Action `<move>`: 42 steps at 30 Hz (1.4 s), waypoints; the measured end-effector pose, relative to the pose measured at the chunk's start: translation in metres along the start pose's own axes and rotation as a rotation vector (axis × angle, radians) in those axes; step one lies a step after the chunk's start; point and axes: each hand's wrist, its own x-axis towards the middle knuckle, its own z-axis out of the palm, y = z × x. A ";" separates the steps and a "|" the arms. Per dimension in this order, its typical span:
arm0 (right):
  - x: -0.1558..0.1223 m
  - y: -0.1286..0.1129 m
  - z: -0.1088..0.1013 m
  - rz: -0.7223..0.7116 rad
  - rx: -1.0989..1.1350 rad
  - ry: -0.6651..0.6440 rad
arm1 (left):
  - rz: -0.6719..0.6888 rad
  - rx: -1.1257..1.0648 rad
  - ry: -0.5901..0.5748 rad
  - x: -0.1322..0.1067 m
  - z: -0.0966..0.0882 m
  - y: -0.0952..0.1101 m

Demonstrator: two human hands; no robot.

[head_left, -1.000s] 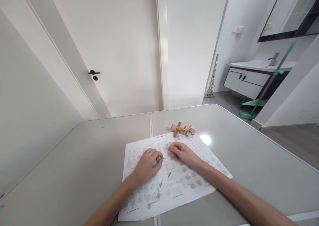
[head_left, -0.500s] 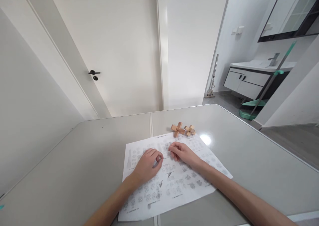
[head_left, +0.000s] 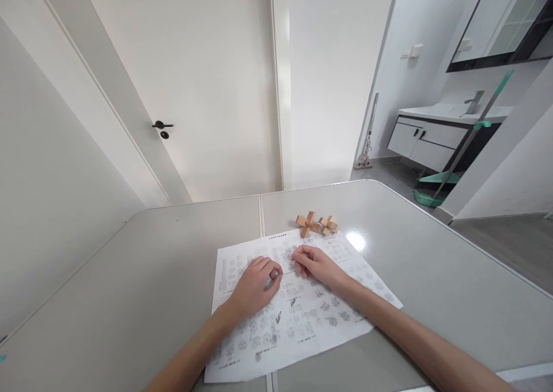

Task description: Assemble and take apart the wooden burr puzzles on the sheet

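Note:
A white sheet of paper (head_left: 242, 372) printed with small grey diagrams lies on the table, and both my hands rest on it. My left hand (head_left: 260, 279) is loosely curled, thumb bent toward the forefinger, with no object showing in the loop between them. To its right, my right hand (head_left: 314, 263) is closed with its fingers bent inward, and nothing shows in it. Just beyond the paper's top edge sit two interlocking wooden puzzles: a larger reddish-brown cross (head_left: 307, 223) and, beside it, a smaller lighter one (head_left: 329, 225). Neither hand touches them.
The grey table (head_left: 129, 288) has a seam down its middle and a rounded far right corner. A white door (head_left: 216, 80) stands beyond it. At the right are a washbasin cabinet (head_left: 425, 138), a mop (head_left: 368, 141) and a green dustpan (head_left: 427, 199).

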 end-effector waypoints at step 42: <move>0.001 0.000 0.001 0.002 -0.012 0.000 | 0.006 -0.011 0.012 -0.001 0.000 -0.001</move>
